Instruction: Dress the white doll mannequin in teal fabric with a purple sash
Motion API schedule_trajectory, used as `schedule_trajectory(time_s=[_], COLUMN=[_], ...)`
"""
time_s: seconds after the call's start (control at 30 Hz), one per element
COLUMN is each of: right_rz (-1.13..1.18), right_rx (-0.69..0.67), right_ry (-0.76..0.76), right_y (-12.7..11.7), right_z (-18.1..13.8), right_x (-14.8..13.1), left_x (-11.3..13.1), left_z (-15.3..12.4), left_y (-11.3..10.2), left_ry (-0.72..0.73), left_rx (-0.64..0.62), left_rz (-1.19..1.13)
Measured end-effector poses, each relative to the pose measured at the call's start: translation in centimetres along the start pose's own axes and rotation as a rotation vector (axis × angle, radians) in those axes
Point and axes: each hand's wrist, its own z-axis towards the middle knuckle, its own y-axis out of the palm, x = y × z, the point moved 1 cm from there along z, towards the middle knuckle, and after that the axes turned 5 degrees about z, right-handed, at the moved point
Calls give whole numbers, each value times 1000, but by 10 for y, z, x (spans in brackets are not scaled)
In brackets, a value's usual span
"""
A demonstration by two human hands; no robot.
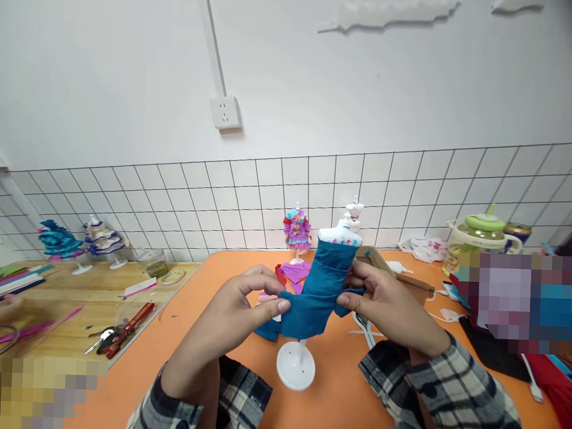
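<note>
A small white dress form point(340, 234) stands tilted on its round base point(295, 367) between my hands. Teal cloth point(330, 266) wraps its body from chest to below the waist, with a separate-looking band around the lower part. My left hand point(242, 310) pinches the band's left edge between thumb and fingers. On the other side, my right hand point(384, 299) grips the cloth near the waist, its fingertips partly hidden behind the form. A loose end of teal cloth sticks out beneath that hand. Another teal piece point(267, 329) lies on the table below my left hand.
Behind stand a doll form in a purple dress point(298, 230) and a bare white form point(355, 214). Scissors point(365, 330) and a cardboard box point(375, 261) lie right; a green-lidded jug point(482, 237) stands farther off. Another person's hand point(1, 311) is at far left.
</note>
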Motion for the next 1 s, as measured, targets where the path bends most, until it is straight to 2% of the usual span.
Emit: schedule_trajectory(time_s=[0.1, 0.23, 0.37, 0.5, 0.6, 0.77, 0.9, 1.0], right_rz=[0, -38, -19, 56, 103, 77, 83, 94], right_rx=[-35, -58, -84, -122, -99, -88, -120, -126], right_ry=[4, -78, -75, -32, -9, -22, -29, -13], right_y=[-1, 2, 4, 5, 5, 5, 4, 2], right_z=[-1, -3, -4, -6, -9, -16, -16, -17], right_x=[1, 1, 4, 6, 5, -3, -5, -3], left_x=[1, -3, -6, -9, -10, -8, -6, -4], left_z=[-2, -3, -1, 1, 3, 2, -1, -1], left_y=[4, 8, 11, 17, 24, 36, 39, 38], left_ry=[-35, -139, -134, -143, -143, -120, -144, -169], left_rx=[-7, -160, -217, -318, -367, -495, -482, -451], left_rz=[-31, -90, -156, -340, -471, -675, -754, -719])
